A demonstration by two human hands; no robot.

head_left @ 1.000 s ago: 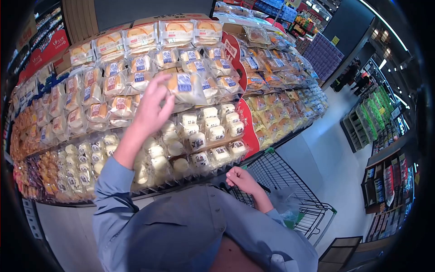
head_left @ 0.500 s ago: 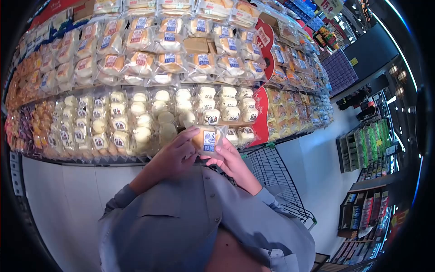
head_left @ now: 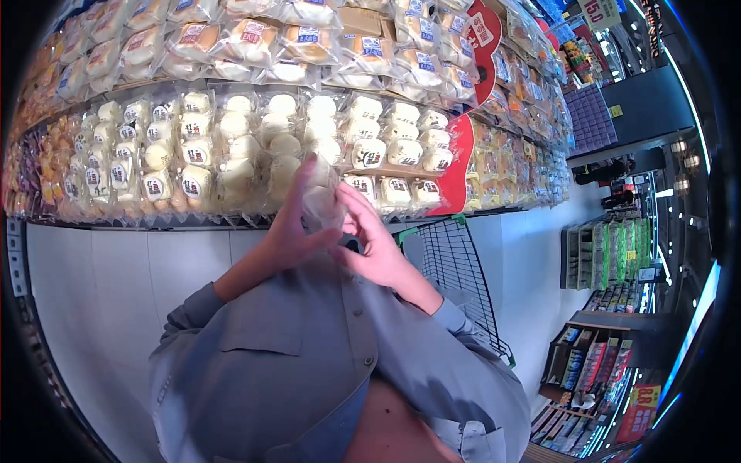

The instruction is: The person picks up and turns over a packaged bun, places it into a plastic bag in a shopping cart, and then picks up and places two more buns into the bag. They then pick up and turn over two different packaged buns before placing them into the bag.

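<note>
A bread bun in a clear plastic wrapper [head_left: 323, 204] is between my two hands in front of my chest, blurred and turned so its printed label no longer faces me. My left hand [head_left: 292, 228] grips its left side, thumb below and fingers reaching up along it. From the right, my right hand [head_left: 376, 245] holds the wrapper's edge with curled fingers and thumb. Just beyond are clear packs of round white buns with dark printing [head_left: 369, 153]. Higher on the display lie more wrapped bread buns with blue labels [head_left: 302, 38].
A green-trimmed shopping cart [head_left: 455, 251] stands close to my right side. A red shaped sign [head_left: 454, 166] divides the white buns from yellow-packed goods [head_left: 502, 181]. The display's front edge runs just past my hands. Farther right stand a green-stocked shelf [head_left: 606, 255] and other store racks.
The bread bun has been turned, so its blue label is out of sight. My left hand has shifted left with its fingers raised. The view has tilted down, moving the display upward.
</note>
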